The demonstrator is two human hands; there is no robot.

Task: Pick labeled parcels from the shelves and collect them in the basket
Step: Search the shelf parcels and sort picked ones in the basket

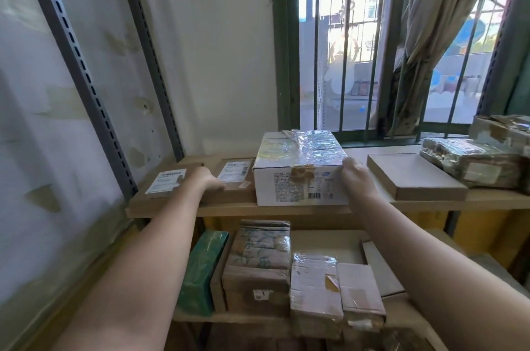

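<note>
The white taped box [301, 170] is sitting on the top shelf [286, 210] right between the person's hands, long side facing them. The right hand [355, 178] is curling round its right front corner, while the left hand [210, 182] is lying curled on the flat labeled parcel [233, 176] just beside the box's left side, can't tell if it's gripping anything. A barred window [344, 49] is letting light in behind, and no basket is showing.

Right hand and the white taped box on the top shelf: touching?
Touching. In the head view the right hand curls its fingers over the near right top corner of the white taped box; no gap shows.
</note>
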